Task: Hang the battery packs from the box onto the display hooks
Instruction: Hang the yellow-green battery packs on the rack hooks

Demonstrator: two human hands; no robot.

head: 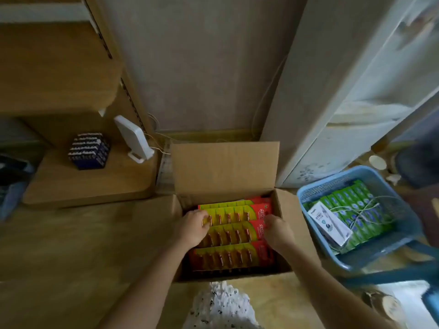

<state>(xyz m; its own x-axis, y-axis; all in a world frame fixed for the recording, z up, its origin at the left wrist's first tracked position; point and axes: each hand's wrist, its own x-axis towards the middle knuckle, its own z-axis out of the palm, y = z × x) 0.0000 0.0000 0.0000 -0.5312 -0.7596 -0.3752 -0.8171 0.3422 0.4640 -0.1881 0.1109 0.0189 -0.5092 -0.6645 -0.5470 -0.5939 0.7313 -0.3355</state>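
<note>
Status: the task is at its opening step, and nothing in view is hung yet. No display hooks appear in the head view, so their position cannot be stated.

The battery packs [234, 233] all lie inside the open cardboard box [225, 167] on the floor, overlapped like tiles between and just beyond the fingers. Count: four packs show, and any beneath them are hidden.

Left hand [193, 227]: its fingers [204, 218] curl onto the left end of the upper pack [235, 214], gripping it.

Right hand [278, 231]: it is at the red right end of the packs. Its fingers are hidden behind the knuckles, so whether they pinch cannot be told.

Judgement: one pack is about to be lifted. Every pack is left to carry and hang.

Elsewhere: one blue basket [332, 179] of green packs lies well right of the right fingers. One dark block of batteries [89, 150] stands on a shelf well left of the left fingers.
</note>
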